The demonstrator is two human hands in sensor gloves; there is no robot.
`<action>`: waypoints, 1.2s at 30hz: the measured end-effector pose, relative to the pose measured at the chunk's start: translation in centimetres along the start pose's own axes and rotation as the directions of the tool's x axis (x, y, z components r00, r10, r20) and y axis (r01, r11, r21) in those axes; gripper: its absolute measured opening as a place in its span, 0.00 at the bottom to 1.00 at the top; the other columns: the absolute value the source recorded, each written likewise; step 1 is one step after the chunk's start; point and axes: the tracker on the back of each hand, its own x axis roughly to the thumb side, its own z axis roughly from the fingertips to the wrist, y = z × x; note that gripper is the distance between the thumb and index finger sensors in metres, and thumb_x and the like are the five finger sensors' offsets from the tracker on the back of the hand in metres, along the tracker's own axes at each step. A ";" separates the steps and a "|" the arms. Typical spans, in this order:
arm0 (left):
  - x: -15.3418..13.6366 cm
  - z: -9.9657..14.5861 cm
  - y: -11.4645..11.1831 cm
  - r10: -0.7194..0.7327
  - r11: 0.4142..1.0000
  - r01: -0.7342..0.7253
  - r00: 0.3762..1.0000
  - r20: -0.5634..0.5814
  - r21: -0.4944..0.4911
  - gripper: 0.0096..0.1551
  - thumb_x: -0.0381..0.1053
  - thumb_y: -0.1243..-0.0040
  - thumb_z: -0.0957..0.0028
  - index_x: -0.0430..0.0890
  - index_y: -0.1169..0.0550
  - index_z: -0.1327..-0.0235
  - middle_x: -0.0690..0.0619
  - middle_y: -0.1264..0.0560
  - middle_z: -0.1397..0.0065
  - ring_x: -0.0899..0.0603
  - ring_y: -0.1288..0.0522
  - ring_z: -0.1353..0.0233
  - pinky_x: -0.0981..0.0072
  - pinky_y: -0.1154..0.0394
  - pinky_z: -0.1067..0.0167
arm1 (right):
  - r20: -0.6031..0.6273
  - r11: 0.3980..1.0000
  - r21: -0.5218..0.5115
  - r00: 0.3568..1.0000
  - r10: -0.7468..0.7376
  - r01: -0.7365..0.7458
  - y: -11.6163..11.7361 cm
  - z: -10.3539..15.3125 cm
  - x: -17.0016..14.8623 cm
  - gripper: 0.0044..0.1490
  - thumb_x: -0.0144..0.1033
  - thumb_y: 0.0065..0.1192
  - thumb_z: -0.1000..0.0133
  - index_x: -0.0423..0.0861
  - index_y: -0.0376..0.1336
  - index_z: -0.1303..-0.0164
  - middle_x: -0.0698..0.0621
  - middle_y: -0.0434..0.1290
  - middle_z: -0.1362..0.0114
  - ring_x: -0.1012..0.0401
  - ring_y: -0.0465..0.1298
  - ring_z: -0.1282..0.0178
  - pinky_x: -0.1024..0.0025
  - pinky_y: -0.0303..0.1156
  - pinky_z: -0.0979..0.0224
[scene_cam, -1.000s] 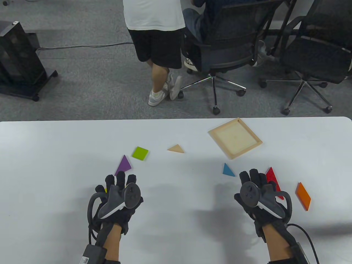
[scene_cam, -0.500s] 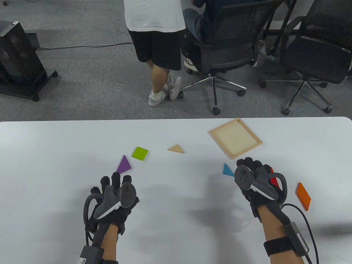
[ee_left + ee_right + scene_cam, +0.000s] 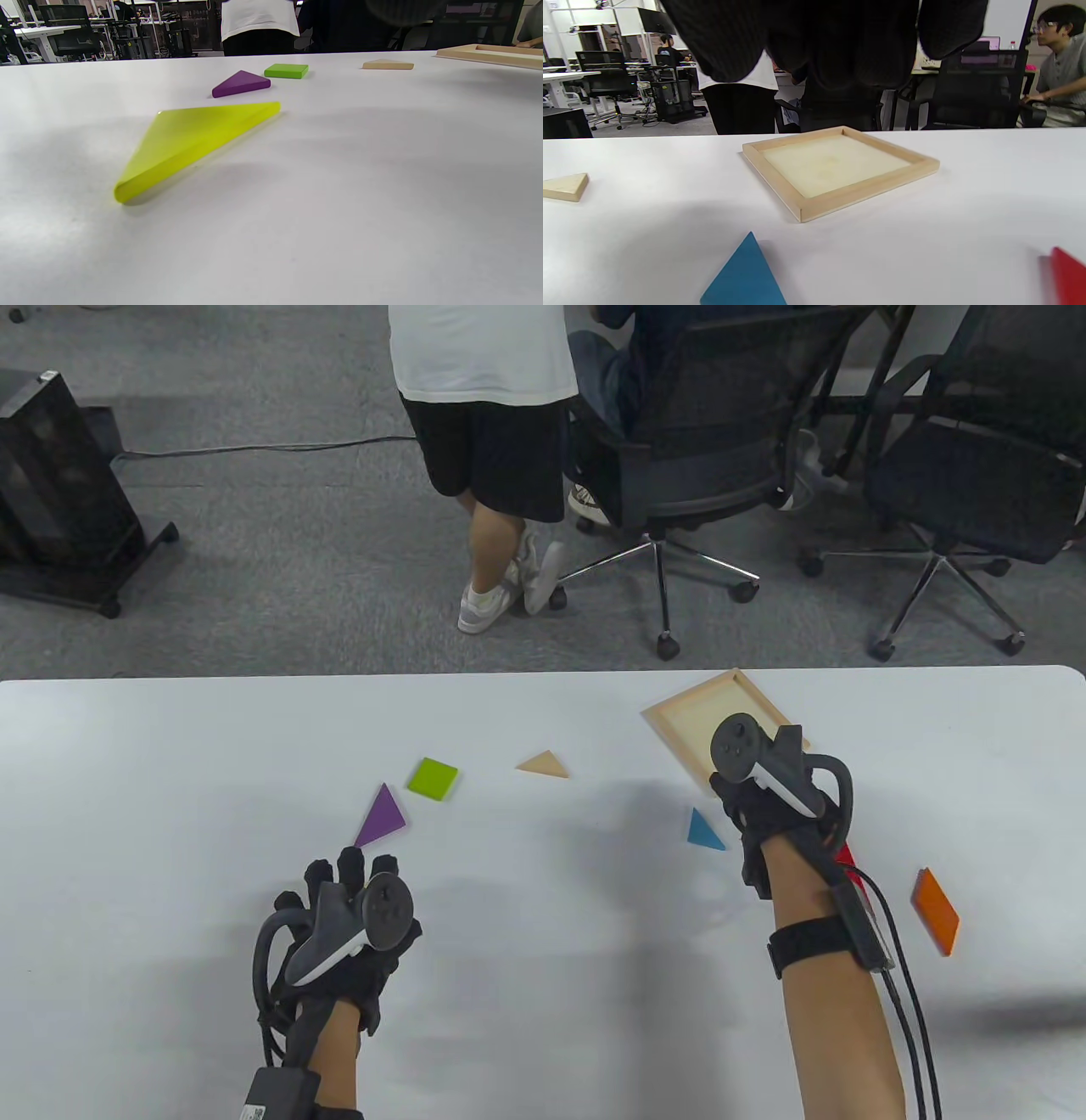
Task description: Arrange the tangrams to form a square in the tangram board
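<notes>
The wooden tangram board [image 3: 685, 713] lies empty at the back right, also seen in the right wrist view [image 3: 865, 192]. My right hand [image 3: 753, 796] hovers over its near corner, fingers [image 3: 840, 42] hanging loose and holding nothing. A blue triangle [image 3: 703, 831] lies just left of that wrist, and a red piece [image 3: 843, 855] shows partly under the forearm. An orange parallelogram [image 3: 934, 909] lies further right. My left hand [image 3: 341, 872] rests near the front, empty. A yellow triangle [image 3: 191, 140] lies under it, hidden in the table view. A purple triangle [image 3: 382, 814], green square [image 3: 433, 778] and tan triangle [image 3: 543, 764] lie beyond.
The white table [image 3: 170, 780] ends at a far edge just behind the board. Past it stand a person [image 3: 484, 432] and black office chairs [image 3: 721, 432] on grey carpet. Cables trail from both wrists.
My right hand has moved forward from beside the red piece to over the board's near corner. The left hand has slid slightly back and left. No piece has moved.
</notes>
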 end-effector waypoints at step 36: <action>-1.3 -1.4 -2.2 0.042 0.996 -0.046 0.997 -0.057 -0.081 0.48 0.63 0.53 0.43 0.43 0.50 0.14 0.30 0.57 0.14 0.16 0.55 0.19 0.14 0.52 0.36 | -0.191 0.988 0.115 0.973 0.127 -0.106 6.7 -4.9 0.9 0.29 0.41 0.66 0.42 0.43 0.64 0.33 0.47 0.64 0.23 0.43 0.63 0.26 0.35 0.46 0.10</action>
